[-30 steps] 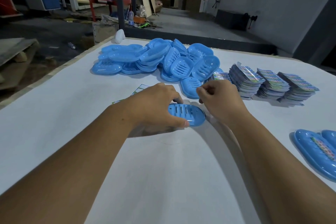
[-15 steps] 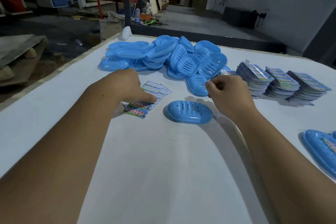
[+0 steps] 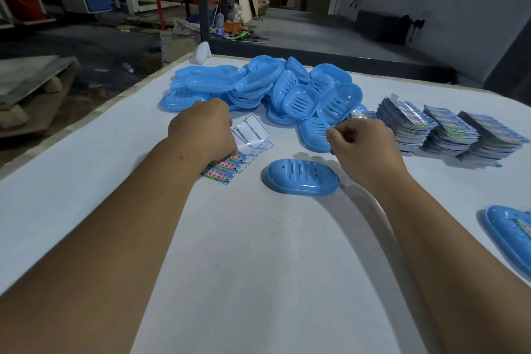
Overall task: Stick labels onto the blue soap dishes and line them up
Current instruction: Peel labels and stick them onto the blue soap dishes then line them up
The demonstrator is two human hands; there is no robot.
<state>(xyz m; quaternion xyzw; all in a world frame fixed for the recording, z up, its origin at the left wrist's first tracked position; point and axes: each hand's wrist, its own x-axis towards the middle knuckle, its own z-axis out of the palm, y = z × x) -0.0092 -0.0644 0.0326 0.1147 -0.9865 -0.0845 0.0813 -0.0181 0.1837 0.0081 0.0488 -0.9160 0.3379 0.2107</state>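
On the white table the left hand sits knuckles-up on a small fan of label sheets, its fingers curled down onto them – whether it pinches one or just presses cannot be told, since the fingertips are hidden. Beyond it lies a heap of blue soap dishes, some upright on edge, some flat. Just right of the sheets, one soap dish lies alone upside down, slotted base up, touched by neither hand. The right hand hovers just beside its far right end, fingers curled in with thumb and forefinger together – nothing can be made out between them. Further right stand three stacks of printed labels, side by side. At the right edge lies a labelled dish, partly cut off
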